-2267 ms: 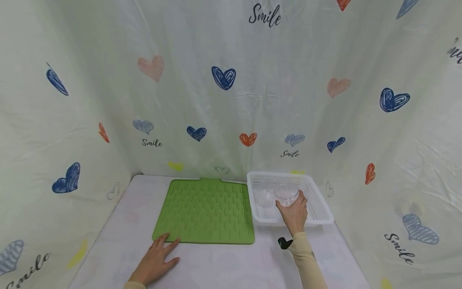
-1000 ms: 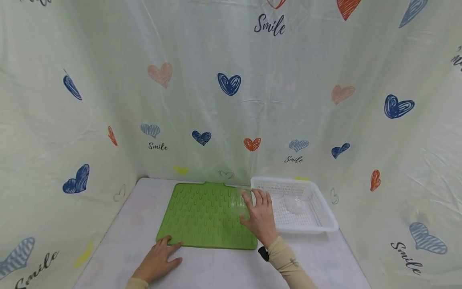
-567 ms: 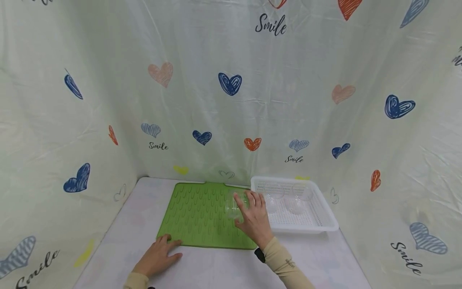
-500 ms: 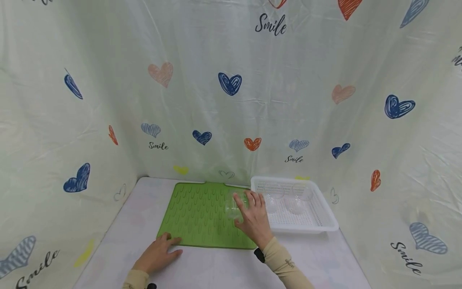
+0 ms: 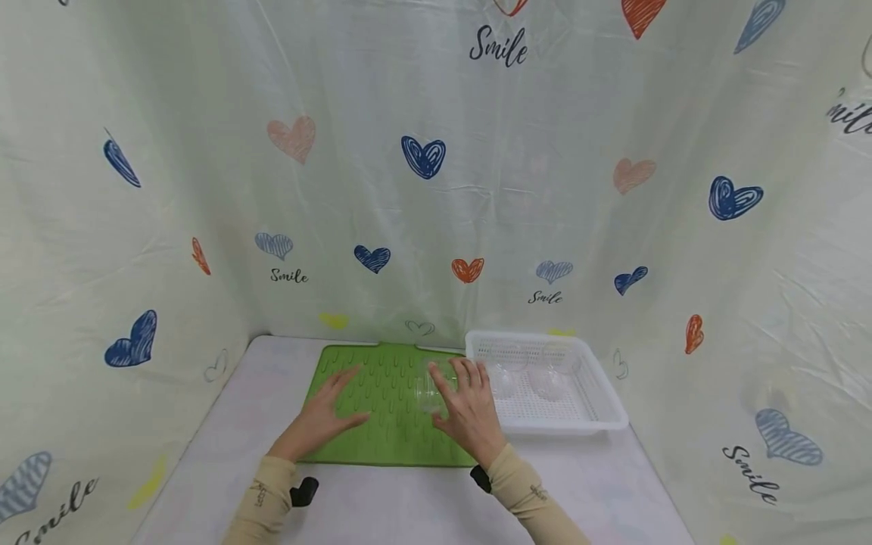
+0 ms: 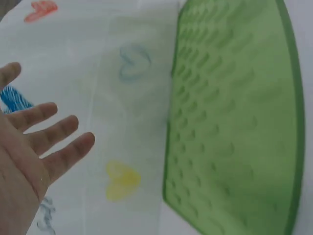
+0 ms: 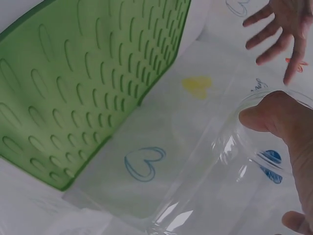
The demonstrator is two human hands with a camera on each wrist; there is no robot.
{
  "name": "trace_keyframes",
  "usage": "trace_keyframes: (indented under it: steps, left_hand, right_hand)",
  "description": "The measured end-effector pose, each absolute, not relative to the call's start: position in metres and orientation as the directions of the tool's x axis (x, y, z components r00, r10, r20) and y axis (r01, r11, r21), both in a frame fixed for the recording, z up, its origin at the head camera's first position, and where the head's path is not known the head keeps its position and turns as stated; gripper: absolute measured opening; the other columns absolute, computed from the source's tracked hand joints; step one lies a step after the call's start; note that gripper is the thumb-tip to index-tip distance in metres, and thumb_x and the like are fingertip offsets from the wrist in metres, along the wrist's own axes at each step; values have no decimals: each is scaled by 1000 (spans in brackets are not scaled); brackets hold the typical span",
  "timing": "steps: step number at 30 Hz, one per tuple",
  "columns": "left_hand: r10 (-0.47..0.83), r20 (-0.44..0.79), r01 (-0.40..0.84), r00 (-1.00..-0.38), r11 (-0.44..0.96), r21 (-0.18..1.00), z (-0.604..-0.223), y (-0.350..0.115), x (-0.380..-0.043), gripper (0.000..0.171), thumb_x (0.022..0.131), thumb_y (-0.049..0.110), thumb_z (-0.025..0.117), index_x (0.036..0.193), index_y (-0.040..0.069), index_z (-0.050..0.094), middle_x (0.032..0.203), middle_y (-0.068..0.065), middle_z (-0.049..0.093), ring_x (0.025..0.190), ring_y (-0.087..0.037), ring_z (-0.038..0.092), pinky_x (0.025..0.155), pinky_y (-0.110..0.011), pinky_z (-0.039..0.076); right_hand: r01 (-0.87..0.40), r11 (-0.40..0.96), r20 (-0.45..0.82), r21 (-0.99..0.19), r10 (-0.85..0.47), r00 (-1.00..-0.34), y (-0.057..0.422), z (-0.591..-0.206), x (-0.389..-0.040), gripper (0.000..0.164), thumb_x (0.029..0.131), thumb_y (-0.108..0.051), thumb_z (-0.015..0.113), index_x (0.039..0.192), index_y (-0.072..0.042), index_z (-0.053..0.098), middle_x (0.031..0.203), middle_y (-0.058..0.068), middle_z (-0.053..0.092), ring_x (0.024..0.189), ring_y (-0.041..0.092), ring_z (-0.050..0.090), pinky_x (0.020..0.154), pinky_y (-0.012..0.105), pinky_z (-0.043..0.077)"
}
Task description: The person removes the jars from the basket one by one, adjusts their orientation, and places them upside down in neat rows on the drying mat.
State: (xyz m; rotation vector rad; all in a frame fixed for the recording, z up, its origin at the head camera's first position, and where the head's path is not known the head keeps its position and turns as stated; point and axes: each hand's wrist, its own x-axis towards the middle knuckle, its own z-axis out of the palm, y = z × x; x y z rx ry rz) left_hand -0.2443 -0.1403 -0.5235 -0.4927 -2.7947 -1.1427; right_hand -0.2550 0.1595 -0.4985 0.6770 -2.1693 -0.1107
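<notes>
In the head view my right hand [image 5: 470, 412] holds a clear cup [image 5: 428, 393] above the right part of a green mat [image 5: 395, 443] with raised oval bumps. The right wrist view shows the thumb over the rim of this transparent cup [image 7: 232, 161]; its far side is hard to make out. My left hand [image 5: 315, 424] is raised over the mat's left side, fingers spread and holding nothing, facing the cup but apart from it. Its straight fingers also appear in the left wrist view, where the hand [image 6: 29, 156] is left of the mat [image 6: 234, 122].
A white perforated basket [image 5: 552, 425] stands to the right of the mat, with clear cups [image 5: 547, 382] inside. A white cloth covers the table [image 5: 395, 507]. Behind it hangs a pale curtain [image 5: 341, 197] printed with hearts.
My right hand has lifted the clear cup out of the basket and carried it left over the mat. My left hand has risen from the mat's front edge toward the cup.
</notes>
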Motion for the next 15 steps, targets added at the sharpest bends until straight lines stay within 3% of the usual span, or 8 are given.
trace_keyframes:
  steps: [8, 11, 15]
  left_hand:
    - [396, 220, 414, -892, 516, 750, -513, -87, -257, 101, 75, 59, 74, 152, 44, 11, 161, 0, 17, 140, -44, 31, 98, -71, 38]
    - [428, 213, 413, -878, 455, 789, -514, -74, -256, 100, 76, 54, 76, 152, 46, 11, 162, -2, 16, 136, -46, 36, 97, -68, 41]
    - [453, 237, 426, -859, 378, 822, -516, -64, -255, 97, 77, 49, 77, 151, 47, 14, 160, -3, 20, 137, -39, 38, 102, -57, 44]
  right_hand:
    - [-445, 840, 667, 311, -526, -527, 154, -499, -252, 109, 50, -56, 87, 144, -24, 42, 129, 17, 52, 117, 35, 50, 103, 56, 42]
    - [-443, 838, 655, 319, -533, -535, 151, -501, -251, 109, 51, -57, 86, 144, -24, 42, 129, 17, 53, 118, 35, 51, 103, 56, 42]
    - [-443, 833, 643, 331, -542, -540, 149, -505, -249, 109, 51, -60, 85, 144, -24, 41, 129, 18, 52, 118, 36, 51, 103, 56, 42]
